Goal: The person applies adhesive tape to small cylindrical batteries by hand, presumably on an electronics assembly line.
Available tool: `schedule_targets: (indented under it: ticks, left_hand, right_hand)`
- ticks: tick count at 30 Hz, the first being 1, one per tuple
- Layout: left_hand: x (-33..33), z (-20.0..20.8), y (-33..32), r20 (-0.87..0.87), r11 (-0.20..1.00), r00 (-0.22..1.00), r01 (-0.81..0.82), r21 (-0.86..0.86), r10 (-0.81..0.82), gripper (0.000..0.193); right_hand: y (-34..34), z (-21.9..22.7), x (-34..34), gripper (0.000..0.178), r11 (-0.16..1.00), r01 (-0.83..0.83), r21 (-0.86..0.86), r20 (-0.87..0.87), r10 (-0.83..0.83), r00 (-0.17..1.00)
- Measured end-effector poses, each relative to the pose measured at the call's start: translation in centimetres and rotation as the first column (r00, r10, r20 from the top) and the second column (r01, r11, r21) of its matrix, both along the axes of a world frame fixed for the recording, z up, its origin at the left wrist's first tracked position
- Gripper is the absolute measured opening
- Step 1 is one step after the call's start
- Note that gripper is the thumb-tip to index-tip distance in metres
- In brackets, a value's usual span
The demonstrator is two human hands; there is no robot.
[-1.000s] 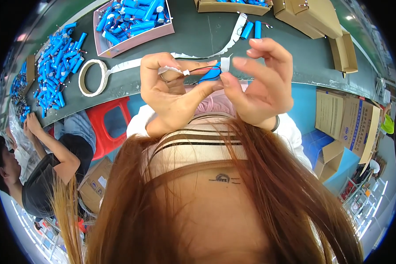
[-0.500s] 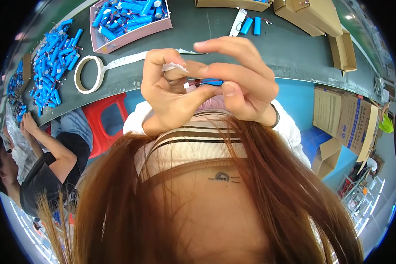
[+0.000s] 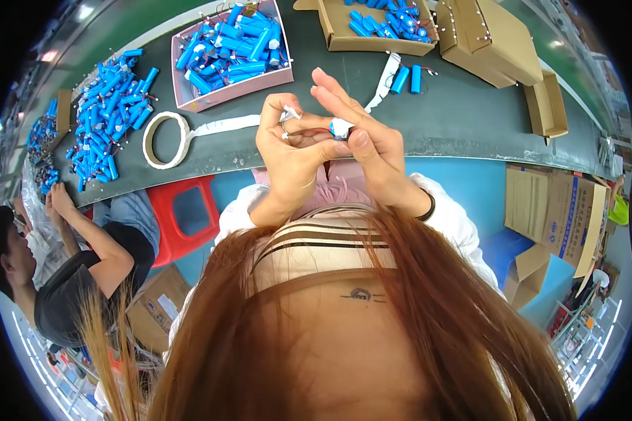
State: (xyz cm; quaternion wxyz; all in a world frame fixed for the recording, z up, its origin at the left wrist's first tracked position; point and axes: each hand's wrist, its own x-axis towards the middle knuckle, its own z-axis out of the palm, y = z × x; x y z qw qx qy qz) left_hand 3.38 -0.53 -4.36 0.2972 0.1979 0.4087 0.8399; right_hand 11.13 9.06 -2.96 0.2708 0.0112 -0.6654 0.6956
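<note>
Turned since earlier, the blue cell [image 3: 340, 129] shows its white end, clamped by left fingers [image 3: 321, 151]; right fingers' [image 3: 362, 142] grip I cannot tell. Beyond them, dark bench [image 3: 470, 105]; below right, blue floor [image 3: 463, 175]; lower left, red stool [image 3: 163, 224]; left, tape roll [image 3: 148, 140].

right carton [image 3: 565, 200]: dark printed characters [image 3: 556, 226] | left carton [image 3: 147, 321]: white label [image 3: 167, 306] (apparently too small to read)
</note>
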Motion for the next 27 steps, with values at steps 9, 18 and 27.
schedule_targets:
  ticks: [9, 18, 27]
  left_hand:
    - [-0.6, -0.3, 1.3, 0.208, 0.995, 0.978, -0.040, 0.088, 0.021, 0.054]
    - [-0.7, 0.7, 1.2, 0.176, 0.994, 0.984, -0.038, 0.100, 0.019, 0.053]
    - [-2.4, 1.4, 0.9, 0.173, 0.998, 0.984, 0.045, 0.045, -0.052, 0.049]
  right_hand:
    - [0.8, -0.3, -0.4, 0.057, 0.768, 0.371, 0.522, -0.114, -0.368, 0.923]
    - [1.0, -0.3, -1.5, 0.043, 0.387, 0.590, 0.708, -0.453, -0.393, 0.800]
    - [1.9, 0.9, -1.8, 0.041, 0.119, 0.572, 0.812, -0.512, -0.324, 0.795]
